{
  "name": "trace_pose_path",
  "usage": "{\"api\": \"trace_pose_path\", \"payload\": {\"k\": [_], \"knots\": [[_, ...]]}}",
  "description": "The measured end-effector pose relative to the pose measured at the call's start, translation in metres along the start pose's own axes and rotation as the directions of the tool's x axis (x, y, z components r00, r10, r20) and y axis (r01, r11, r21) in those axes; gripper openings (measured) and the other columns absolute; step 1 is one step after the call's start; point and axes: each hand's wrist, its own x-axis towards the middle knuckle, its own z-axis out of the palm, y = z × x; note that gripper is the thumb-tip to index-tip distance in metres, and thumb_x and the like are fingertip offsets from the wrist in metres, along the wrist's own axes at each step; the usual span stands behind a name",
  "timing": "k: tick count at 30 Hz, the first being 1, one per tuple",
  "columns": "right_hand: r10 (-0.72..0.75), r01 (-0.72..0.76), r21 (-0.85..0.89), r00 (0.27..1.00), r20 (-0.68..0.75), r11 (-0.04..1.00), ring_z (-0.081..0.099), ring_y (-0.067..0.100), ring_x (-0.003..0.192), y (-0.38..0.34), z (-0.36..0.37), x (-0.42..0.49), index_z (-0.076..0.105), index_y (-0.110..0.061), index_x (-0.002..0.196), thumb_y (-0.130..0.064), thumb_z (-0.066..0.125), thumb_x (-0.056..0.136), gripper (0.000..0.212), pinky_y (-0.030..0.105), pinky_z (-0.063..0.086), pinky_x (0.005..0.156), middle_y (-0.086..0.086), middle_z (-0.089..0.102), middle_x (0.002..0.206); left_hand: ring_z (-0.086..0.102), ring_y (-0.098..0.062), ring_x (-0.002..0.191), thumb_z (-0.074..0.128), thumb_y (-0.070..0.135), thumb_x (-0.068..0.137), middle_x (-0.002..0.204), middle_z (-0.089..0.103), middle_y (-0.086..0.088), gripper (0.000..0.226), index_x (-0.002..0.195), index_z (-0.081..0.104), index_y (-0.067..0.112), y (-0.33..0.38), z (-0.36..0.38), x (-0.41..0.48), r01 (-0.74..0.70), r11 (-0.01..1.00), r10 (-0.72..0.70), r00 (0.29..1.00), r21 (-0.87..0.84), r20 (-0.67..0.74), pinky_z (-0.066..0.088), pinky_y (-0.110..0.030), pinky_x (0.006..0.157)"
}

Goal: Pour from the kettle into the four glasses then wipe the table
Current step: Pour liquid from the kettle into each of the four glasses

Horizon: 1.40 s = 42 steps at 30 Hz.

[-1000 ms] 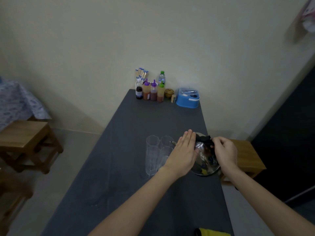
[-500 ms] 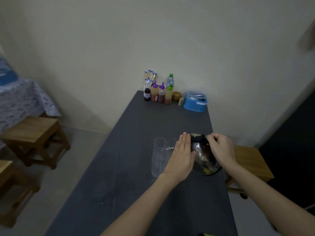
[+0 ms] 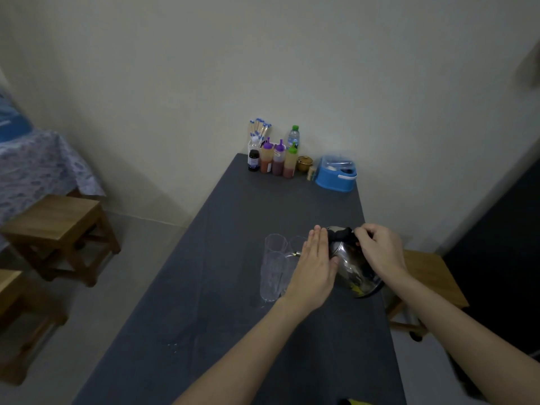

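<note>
A shiny steel kettle (image 3: pixel 352 271) with a black handle is tilted to the left over a cluster of tall clear glasses (image 3: pixel 273 267) on the dark grey table (image 3: pixel 233 287). My right hand (image 3: pixel 378 251) grips the kettle's black handle at the top. My left hand (image 3: pixel 315 267) lies flat with straight fingers against the kettle's left side, hiding some of the glasses and most of the spout. Whether liquid flows is not visible.
Sauce bottles (image 3: pixel 277 157), a water bottle, a small jar and a blue container (image 3: pixel 336 175) stand at the table's far end by the wall. Wooden stools stand left (image 3: pixel 61 229) and right (image 3: pixel 429 276) of the table. Small droplets (image 3: pixel 174 346) lie on the near tabletop.
The kettle has tipped a little further toward the glasses, with both hands staying on it. The view has shifted slightly right.
</note>
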Motion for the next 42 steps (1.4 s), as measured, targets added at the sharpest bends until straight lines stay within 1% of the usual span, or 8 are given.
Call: {"api": "trace_pose_path", "payload": {"k": [2,5,10,15,21,27,34,42], "knots": [[-0.004,0.004,-0.005,1.0,0.007,1.0,0.056,0.016,0.062,-0.001,-0.001,-0.001,0.066,-0.008,0.064,-0.017,0.054,0.09,0.03,0.024,0.038,0.053,0.008,0.063,0.062,-0.009,-0.016,0.146,0.021,0.035,0.102,0.16,-0.006,-0.009,0.061,0.149,-0.003,0.006,0.0,0.0,0.0,0.002,1.0,-0.002,1.0,0.0,0.0,-0.004,-0.028,0.119],[-0.014,0.014,-0.011,1.0,0.012,1.0,0.056,0.016,0.062,-0.002,-0.001,0.0,0.065,-0.009,0.065,-0.017,0.054,0.091,0.029,0.025,0.036,0.052,0.008,0.063,0.063,-0.009,-0.015,0.146,0.018,0.04,0.1,0.16,-0.006,-0.009,0.063,0.149,-0.004,0.006,0.001,0.0,0.0,0.003,1.0,-0.003,1.0,-0.014,-0.006,-0.005,-0.026,0.118],[-0.016,0.016,-0.053,1.0,0.0,0.998,0.052,0.012,0.057,0.0,-0.001,0.001,0.059,-0.014,0.06,-0.018,0.054,0.091,0.032,0.02,0.035,0.051,0.003,0.057,0.056,-0.009,-0.015,0.146,0.029,0.026,0.102,0.16,-0.006,-0.009,0.061,0.149,-0.004,0.007,0.001,0.0,-0.001,0.002,1.0,-0.002,1.0,-0.03,-0.018,-0.005,-0.026,0.118],[-0.016,0.017,-0.087,1.0,0.009,0.996,0.049,0.006,0.054,-0.002,-0.001,0.001,0.06,-0.013,0.061,-0.019,0.053,0.092,0.032,0.018,0.032,0.047,-0.001,0.054,0.054,-0.009,-0.016,0.146,0.03,0.025,0.102,0.16,-0.005,-0.009,0.061,0.15,-0.003,0.006,0.003,0.0,-0.002,-0.004,0.999,0.003,1.0,-0.035,-0.027,-0.004,-0.027,0.118],[-0.042,0.042,-0.094,0.999,0.004,0.995,0.049,0.004,0.054,-0.003,-0.003,0.003,0.064,-0.008,0.065,-0.018,0.054,0.092,0.03,0.012,0.034,0.05,0.006,0.06,0.059,-0.008,-0.017,0.146,0.029,0.024,0.102,0.16,-0.005,-0.01,0.06,0.15,-0.003,0.006,0.004,-0.001,-0.002,-0.006,0.999,0.005,0.999,-0.035,-0.038,-0.003,-0.028,0.118],[-0.059,0.059,-0.111,0.998,0.006,0.992,0.049,0.007,0.054,-0.008,-0.004,0.002,0.062,-0.012,0.064,-0.016,0.053,0.092,0.03,0.014,0.033,0.047,-0.005,0.052,0.053,-0.008,-0.016,0.146,0.028,0.025,0.102,0.16,-0.006,-0.009,0.061,0.15,-0.004,0.007,0.006,-0.002,-0.003,-0.003,0.999,0.001,0.999,-0.032,-0.052,-0.003,-0.028,0.119],[-0.065,0.064,-0.139,0.998,0.001,0.988,0.048,0.002,0.055,-0.012,-0.004,0.003,0.065,-0.01,0.068,-0.018,0.053,0.092,0.028,0.013,0.029,0.046,0.0,0.054,0.057,-0.009,-0.016,0.146,0.029,0.025,0.102,0.16,-0.005,-0.009,0.061,0.15,-0.004,0.007,0.006,-0.003,-0.001,-0.01,0.999,0.007,0.997,-0.046,-0.078,-0.006,-0.025,0.117],[-0.083,0.084,-0.123,0.996,0.014,0.989,0.05,0.008,0.057,-0.017,-0.005,0.005,0.066,-0.009,0.07,-0.018,0.052,0.092,0.028,0.019,0.035,0.052,0.007,0.061,0.064,-0.009,-0.014,0.146,0.029,0.026,0.102,0.16,-0.005,-0.008,0.061,0.15,-0.004,0.008,0.003,-0.005,0.001,-0.005,0.998,-0.001,0.996,-0.067,-0.086,-0.004,-0.027,0.118]]}}
